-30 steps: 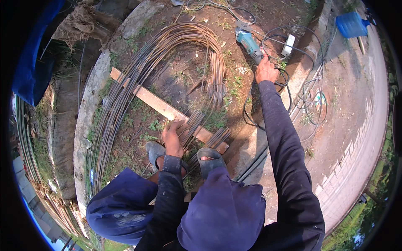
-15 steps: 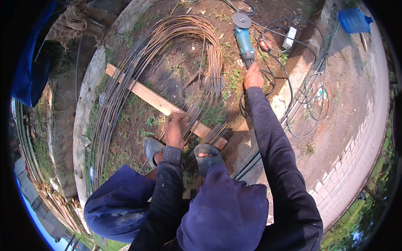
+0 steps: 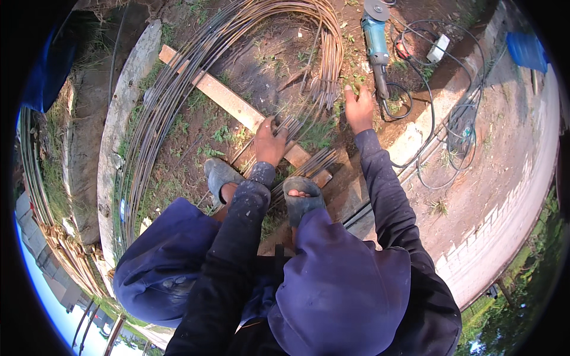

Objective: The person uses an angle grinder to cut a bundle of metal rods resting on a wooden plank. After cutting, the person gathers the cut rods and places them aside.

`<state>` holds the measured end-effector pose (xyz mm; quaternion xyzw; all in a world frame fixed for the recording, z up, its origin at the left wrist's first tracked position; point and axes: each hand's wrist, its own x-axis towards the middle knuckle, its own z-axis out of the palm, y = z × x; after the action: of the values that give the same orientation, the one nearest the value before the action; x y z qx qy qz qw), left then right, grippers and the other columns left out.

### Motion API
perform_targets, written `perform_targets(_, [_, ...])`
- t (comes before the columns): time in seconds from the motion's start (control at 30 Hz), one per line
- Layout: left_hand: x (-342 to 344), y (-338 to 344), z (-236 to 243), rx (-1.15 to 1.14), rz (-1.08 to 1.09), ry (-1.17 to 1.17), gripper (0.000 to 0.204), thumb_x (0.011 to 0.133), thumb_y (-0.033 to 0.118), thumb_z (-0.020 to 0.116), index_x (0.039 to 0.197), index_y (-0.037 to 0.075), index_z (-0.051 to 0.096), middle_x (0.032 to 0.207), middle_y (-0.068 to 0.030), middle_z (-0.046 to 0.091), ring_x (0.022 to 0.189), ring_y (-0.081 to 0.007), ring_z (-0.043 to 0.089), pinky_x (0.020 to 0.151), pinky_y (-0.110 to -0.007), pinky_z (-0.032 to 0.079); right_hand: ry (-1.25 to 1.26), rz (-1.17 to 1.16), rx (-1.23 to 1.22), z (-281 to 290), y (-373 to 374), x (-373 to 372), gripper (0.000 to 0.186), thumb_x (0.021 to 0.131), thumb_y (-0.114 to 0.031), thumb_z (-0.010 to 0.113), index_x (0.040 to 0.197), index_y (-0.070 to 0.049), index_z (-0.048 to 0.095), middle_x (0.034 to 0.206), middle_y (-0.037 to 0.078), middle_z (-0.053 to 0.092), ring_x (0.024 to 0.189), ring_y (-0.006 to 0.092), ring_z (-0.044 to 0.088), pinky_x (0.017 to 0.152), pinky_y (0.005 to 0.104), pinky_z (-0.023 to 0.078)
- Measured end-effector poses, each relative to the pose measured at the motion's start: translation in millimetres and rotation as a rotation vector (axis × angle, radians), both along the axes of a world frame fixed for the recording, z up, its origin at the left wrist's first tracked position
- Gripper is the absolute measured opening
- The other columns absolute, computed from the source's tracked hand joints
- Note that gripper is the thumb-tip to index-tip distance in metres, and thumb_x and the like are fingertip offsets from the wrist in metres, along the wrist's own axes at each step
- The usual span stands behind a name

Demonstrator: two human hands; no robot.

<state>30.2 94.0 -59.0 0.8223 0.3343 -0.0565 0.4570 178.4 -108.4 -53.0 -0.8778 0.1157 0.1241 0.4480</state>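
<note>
1. Closest in: squatting low in dark blue trousers, with grey rubber sandals planted on the near side of a wooden plank.

2. Got the left hand down at the near bundle of thin steel rods, right over the plank, with bent fingers up against the bundle. Can't tell from this angle between gripping and just pressing. Stayed at those rods for the whole last second, btw.

3. Just right of that, a second rod cluster, laid across the plank close to its right end.

4. Now the actual news: took the right hand off the angle grinder. Was on the rear handle half a second ago; now just beside it, apart, with loosely spread fingers, thumb well out, holding nothing.

5. As for meaning: looks like a parked tool and a freed-up right hand, with only the left one busy at the rods. Just my read.

6. Grinder spot: lying on the dirt, ahead and to the right, with the cutting disc at the far end. Also turned a bit straighter away than a second ago.

7. Farther out: a long rod loop arching from the left, dark cord in loose coils, a white box, maybe an extension socket, and a blue plastic container way off right.
</note>
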Motion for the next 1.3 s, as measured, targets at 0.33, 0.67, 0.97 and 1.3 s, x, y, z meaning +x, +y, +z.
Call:
perform_targets(0.33, [8,3,5,0.178,-0.056,-0.074,0.052,0.081,0.019,0.073,0.126,-0.001,0.056,0.117,-0.0247,0.059,0.113,-0.042,0.053,0.098,-0.048,0.044,0.357,0.019,0.8,86,-51,-30,0.037,0.095,-0.031,0.06,0.107,0.003,0.065,0.073,0.015,0.07,0.071,0.0233,0.07,0.073,0.0364,0.053])
perform_targets(0.67, [93,65,84,0.104,-0.533,0.038,0.058,0.083,0.027,0.071,0.131,0.001,0.051,0.104,-0.0254,0.067,0.1,-0.0422,0.063,0.09,-0.049,0.049,-0.242,0.253,-0.039,56,-22,-50,0.03,0.084,-0.011,0.064,0.112,-0.002,0.063,0.108,0.019,0.067,0.1,0.0382,0.064,0.086,0.0419,0.05])
perform_targets(0.97, [124,155,174,0.77,-1.313,0.27,0.055,0.084,0.023,0.067,0.133,0.006,0.05,0.111,-0.0218,0.064,0.107,-0.039,0.061,0.093,-0.048,0.049,-0.075,0.637,-0.117,-14,-22,93,0.029,0.083,-0.019,0.07,0.106,-0.001,0.069,0.098,0.017,0.07,0.095,0.0339,0.066,0.082,0.0388,0.051])
perform_targets(1.3, [98,170,201,0.705,-1.164,0.13,0.054,0.084,0.023,0.066,0.132,0.003,0.052,0.111,-0.0239,0.065,0.104,-0.0392,0.063,0.09,-0.048,0.05,0.198,0.824,-0.14,4,-10,116,0.02,0.075,-0.019,0.073,0.086,-0.003,0.07,0.079,0.012,0.07,0.076,0.0284,0.066,0.07,0.0436,0.05])
